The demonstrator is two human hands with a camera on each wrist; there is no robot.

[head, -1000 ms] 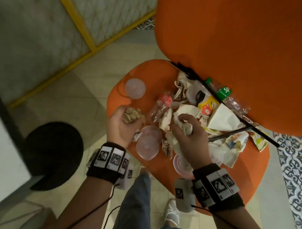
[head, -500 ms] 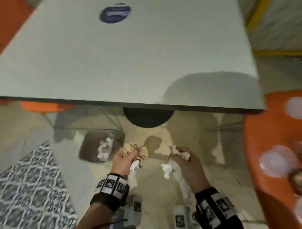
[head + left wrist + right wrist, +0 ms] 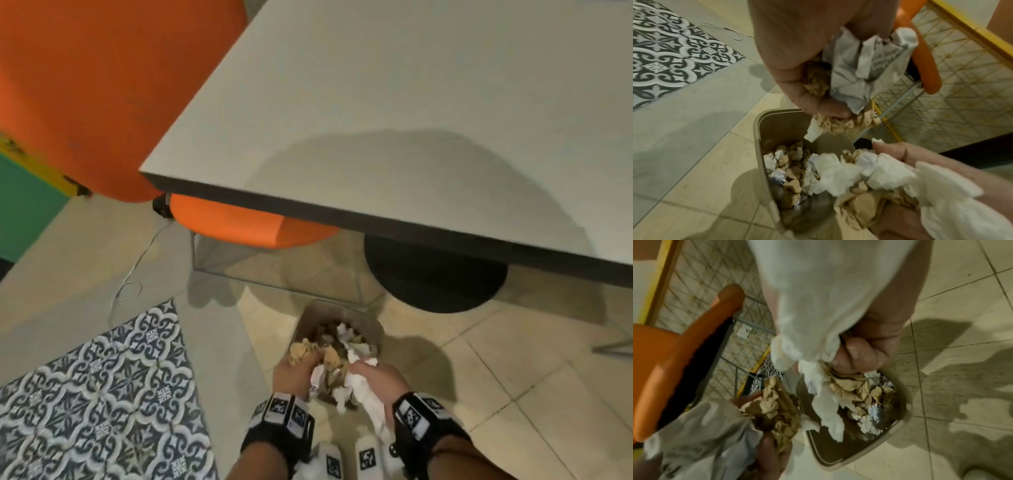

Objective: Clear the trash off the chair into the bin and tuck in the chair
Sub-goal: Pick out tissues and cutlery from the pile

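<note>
Now we've swung off the chair seat, where we were half a second back, and both fists hang over the bin at 6 o'clock. Left hand clenches brown paper; right hand clenches white napkins. Nothing dropped yet. Another orange chair sits at 11 o'clock, tucked under the table.

Orange chair, grey table, beige bin, navy-and-white patterned tiles.

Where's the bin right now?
In the head view the bin stands on the floor tiles just ahead of both hands, near the table's black round base.
</note>
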